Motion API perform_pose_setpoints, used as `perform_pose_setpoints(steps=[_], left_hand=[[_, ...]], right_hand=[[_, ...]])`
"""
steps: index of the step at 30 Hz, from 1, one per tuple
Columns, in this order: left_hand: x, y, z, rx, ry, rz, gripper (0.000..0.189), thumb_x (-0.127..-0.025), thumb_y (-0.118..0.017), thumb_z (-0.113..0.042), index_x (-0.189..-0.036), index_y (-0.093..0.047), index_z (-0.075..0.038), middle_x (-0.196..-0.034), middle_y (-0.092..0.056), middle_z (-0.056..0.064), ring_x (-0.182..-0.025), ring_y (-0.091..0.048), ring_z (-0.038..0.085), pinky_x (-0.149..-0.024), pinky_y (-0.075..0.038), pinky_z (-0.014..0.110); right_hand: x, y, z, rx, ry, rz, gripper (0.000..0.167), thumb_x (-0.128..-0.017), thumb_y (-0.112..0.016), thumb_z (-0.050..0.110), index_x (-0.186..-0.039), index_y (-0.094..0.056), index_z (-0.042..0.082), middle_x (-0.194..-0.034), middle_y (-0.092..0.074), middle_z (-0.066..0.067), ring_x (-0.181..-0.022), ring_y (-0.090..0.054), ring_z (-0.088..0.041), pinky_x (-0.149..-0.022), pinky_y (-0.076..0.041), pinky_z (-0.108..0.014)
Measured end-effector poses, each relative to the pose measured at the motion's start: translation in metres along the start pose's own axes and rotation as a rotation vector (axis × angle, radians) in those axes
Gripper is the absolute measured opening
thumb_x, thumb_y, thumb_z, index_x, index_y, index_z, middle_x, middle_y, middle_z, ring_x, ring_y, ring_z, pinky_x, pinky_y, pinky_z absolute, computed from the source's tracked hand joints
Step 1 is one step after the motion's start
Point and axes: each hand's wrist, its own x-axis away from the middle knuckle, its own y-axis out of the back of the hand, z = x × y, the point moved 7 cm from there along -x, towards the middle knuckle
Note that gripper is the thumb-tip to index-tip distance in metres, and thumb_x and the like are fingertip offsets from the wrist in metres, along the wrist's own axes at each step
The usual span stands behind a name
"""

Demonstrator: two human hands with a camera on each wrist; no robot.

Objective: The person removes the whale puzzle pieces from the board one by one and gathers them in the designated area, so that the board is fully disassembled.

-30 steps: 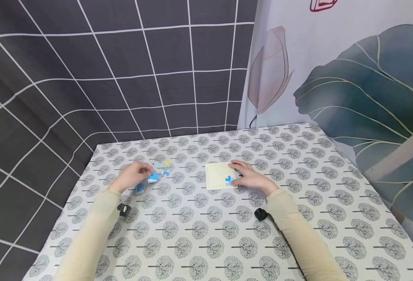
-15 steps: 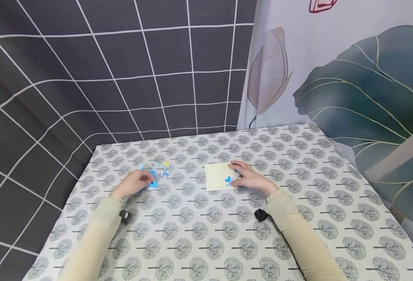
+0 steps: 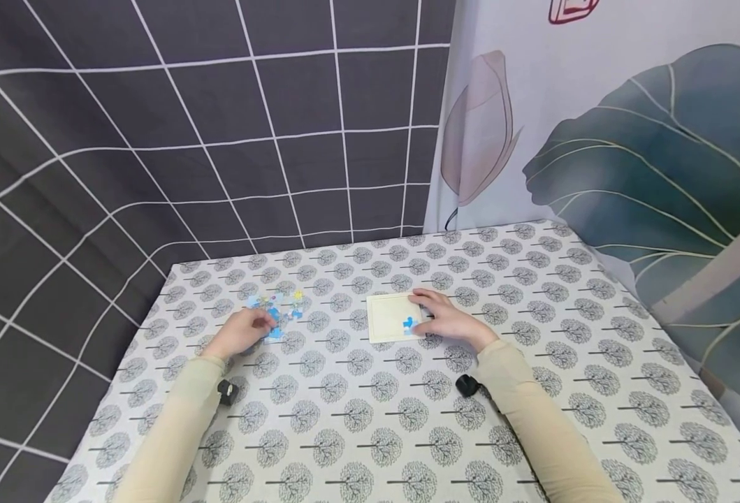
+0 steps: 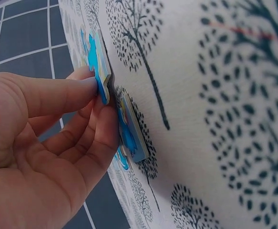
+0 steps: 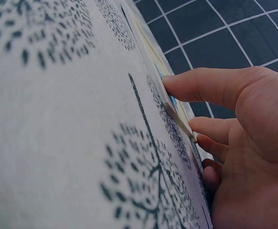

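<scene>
My left hand (image 3: pixel 239 334) is at the left of the table, among loose jigsaw pieces (image 3: pixel 274 334). In the left wrist view its thumb and index finger pinch a blue puzzle piece (image 4: pixel 100 71) by its edge, close to the cloth. Another blue piece (image 4: pixel 133 131) lies just beside the fingers. My right hand (image 3: pixel 450 318) holds the right side of a cream puzzle board (image 3: pixel 385 316), its thumb on the near right corner and its fingers along the right edge. A blue and white piece (image 3: pixel 408 323) sits in that corner, partly under the thumb.
More puzzle pieces, one with a yellow sun (image 3: pixel 298 295), lie beyond the left hand. A tree-patterned cloth (image 3: pixel 357 416) covers the table. A dark gridded curtain (image 3: pixel 307 168) hangs behind and at the left; a white printed curtain (image 3: pixel 495 175) hangs at the right.
My left hand has shifted slightly right and nearer over the pieces, and its fingers now cover different ones. The right hand and the board have stayed in place.
</scene>
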Motion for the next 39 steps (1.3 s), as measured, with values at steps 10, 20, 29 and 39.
perform_pose_setpoints(steps=[10, 20, 29, 39], left_hand=[[0.0006, -0.0018, 0.0010, 0.007, 0.003, -0.005, 0.013, -0.094, -0.060, -0.002, -0.101, -0.071, -0.001, -0.104, -0.070, 0.015, -0.103, -0.063, 0.035, -0.095, -0.049, 0.056], [0.0012, -0.0015, -0.0008, -0.002, 0.006, -0.008, 0.014, -0.094, -0.061, -0.003, -0.103, -0.071, -0.001, -0.100, -0.070, 0.011, -0.101, -0.064, 0.033, -0.095, -0.049, 0.055], [-0.0003, -0.0016, 0.0000, -0.007, -0.014, -0.020, 0.013, -0.093, -0.062, -0.003, -0.102, -0.071, -0.002, -0.097, -0.069, 0.009, -0.096, -0.064, 0.029, -0.092, -0.051, 0.053], [-0.0006, -0.0020, 0.0004, -0.012, -0.030, -0.034, 0.012, -0.093, -0.062, -0.001, -0.101, -0.071, -0.002, -0.094, -0.069, 0.008, -0.094, -0.064, 0.029, -0.091, -0.051, 0.052]], right_hand=[[-0.0003, -0.0016, -0.0018, 0.008, 0.005, 0.002, 0.085, -0.083, -0.076, 0.021, -0.154, -0.034, 0.002, -0.165, -0.016, -0.015, -0.150, -0.008, -0.041, -0.117, -0.006, -0.067], [-0.0002, -0.0018, -0.0017, 0.013, 0.007, -0.001, 0.085, -0.083, -0.076, 0.021, -0.154, -0.034, 0.001, -0.165, -0.016, -0.015, -0.150, -0.008, -0.042, -0.116, -0.006, -0.068], [-0.0003, -0.0008, -0.0015, -0.004, 0.000, -0.004, 0.085, -0.083, -0.076, 0.021, -0.154, -0.035, 0.002, -0.166, -0.016, -0.013, -0.150, -0.008, -0.041, -0.116, -0.006, -0.068], [-0.0003, -0.0002, -0.0002, -0.004, -0.003, 0.001, 0.084, -0.084, -0.076, 0.021, -0.154, -0.034, 0.002, -0.166, -0.016, -0.013, -0.150, -0.008, -0.040, -0.116, -0.006, -0.068]])
